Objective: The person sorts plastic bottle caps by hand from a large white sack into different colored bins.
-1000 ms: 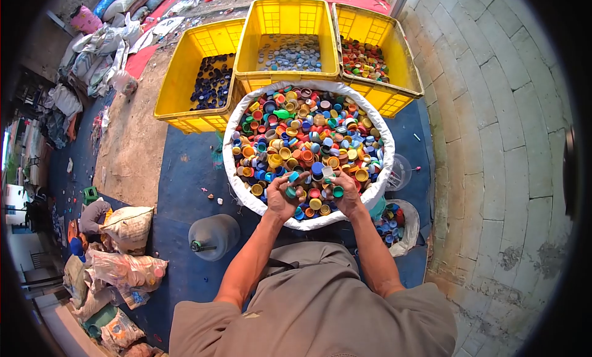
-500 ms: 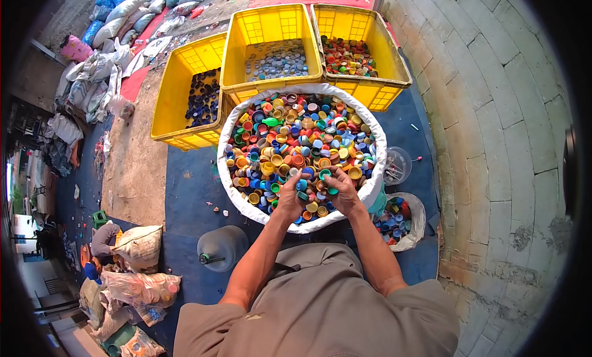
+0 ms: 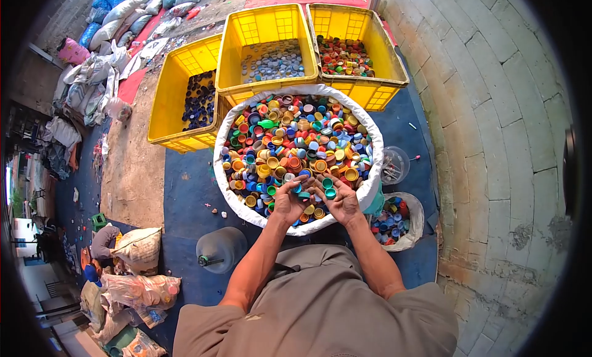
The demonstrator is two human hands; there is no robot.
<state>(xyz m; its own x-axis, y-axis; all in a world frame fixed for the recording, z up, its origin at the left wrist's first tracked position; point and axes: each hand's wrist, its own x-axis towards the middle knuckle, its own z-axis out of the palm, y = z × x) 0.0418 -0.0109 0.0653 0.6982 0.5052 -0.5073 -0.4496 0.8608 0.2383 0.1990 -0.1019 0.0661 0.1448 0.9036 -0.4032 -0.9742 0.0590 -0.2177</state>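
Note:
Both hands are over a big white-rimmed sack heaped with mixed plastic bottle caps. My left hand curls at the near side of the heap, with a blue cap at its fingers. Beside it, my right hand is turned palm up with its fingers loosely spread, carrying green bottle caps. One more green cap shows between the two hands. The fingertips of both hands are close together and overlap the heap in this view.
Behind the sack stand three yellow crates: dark caps in the left crate, pale ones in the middle crate, red and green ones in the right crate. A small sack, a clear tub, a large bottle and a block wall are nearby.
My right hand has opened its fingers and turned more palm up, showing the green caps more fully. My left hand stays almost in place. The view has shifted slightly.

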